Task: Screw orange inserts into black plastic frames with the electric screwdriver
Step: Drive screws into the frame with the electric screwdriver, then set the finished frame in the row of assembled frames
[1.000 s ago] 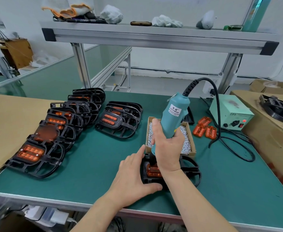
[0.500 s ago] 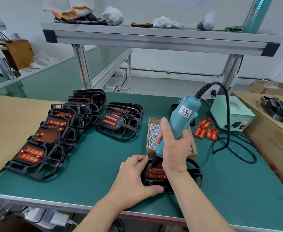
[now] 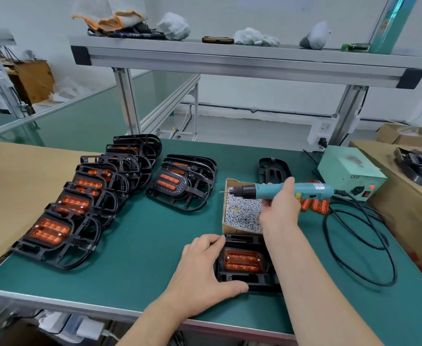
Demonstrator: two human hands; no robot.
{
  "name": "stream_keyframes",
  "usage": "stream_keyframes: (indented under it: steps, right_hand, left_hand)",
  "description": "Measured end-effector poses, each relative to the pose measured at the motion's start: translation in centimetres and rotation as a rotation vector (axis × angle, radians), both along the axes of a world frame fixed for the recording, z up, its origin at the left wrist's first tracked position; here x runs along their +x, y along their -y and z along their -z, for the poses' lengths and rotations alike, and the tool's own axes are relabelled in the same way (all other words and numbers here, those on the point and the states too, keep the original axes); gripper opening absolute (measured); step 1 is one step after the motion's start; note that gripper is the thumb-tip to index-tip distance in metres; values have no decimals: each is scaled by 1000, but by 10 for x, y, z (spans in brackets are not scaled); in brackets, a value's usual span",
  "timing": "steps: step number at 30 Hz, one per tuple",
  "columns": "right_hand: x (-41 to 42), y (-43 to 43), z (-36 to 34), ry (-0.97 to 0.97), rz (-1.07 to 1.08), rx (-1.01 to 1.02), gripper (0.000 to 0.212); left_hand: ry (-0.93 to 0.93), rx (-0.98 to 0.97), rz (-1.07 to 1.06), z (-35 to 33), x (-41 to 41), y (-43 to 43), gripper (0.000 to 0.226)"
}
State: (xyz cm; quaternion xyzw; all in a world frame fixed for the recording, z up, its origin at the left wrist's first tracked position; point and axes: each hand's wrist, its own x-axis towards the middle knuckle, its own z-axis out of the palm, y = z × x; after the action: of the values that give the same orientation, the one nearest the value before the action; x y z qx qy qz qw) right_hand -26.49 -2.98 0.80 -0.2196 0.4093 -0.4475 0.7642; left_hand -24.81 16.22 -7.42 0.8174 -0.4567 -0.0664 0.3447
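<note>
Head view, right hand (image 3: 278,211) gripping electric screwdriver (image 3: 262,190) level above screw box (image 3: 242,213), left hand (image 3: 202,268) clasping black frame (image 3: 239,279), orange insert (image 3: 242,259) seated inside, green tabletop (image 3: 155,233)

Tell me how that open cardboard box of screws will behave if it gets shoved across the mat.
Probably heavy for its size: the cardboard box looks nearly full of small metal screws. Low and wide on the flat green mat, it should slide rather than tip. Its top is open, so a sharp shove might spill some.
</note>
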Motion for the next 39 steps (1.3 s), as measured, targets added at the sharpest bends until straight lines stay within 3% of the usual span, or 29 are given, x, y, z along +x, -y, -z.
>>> stream_keyframes:
  steps: [8, 18, 22, 26, 29, 32, 34, 36, 39]
  right_hand:
    - [0, 6, 19, -76, -89, 115, 17]
    - [-9, 4, 17, 40, -107, 161, 20]
    - [-21, 2, 12, 105, -138, 177, 38]
    - [-38, -1, 7, 124, -217, 167, 21]
    - [-53, -1, 6, 106, -255, 116, 40]
    - [-74, 1, 9, 100, -289, 13, 45]
    - [-89, 3, 14, 20, -318, -153, 32]
    - [-102, 6, 21, -150, -335, -401, 21]
    - [-121, 14, 34, -442, -388, -798, 31]
  left_hand:
    - [-20, 8, 4, 2, 1, -1, 103]
    - [-39, 27, 4, 1, 2, -2, 106]
    - [-47, 36, 2, 0, 2, -2, 107]
    - [-45, 49, 2, 0, 3, -3, 110]
    - [-52, 48, 6, 0, 2, -4, 108]
    - [-47, 48, 4, -1, 2, -4, 106]
    - [-48, 48, 3, -1, 2, -4, 105]
    - [-51, 50, 3, -1, 2, -4, 105]
    - [-53, 57, 1, -1, 2, -4, 104]
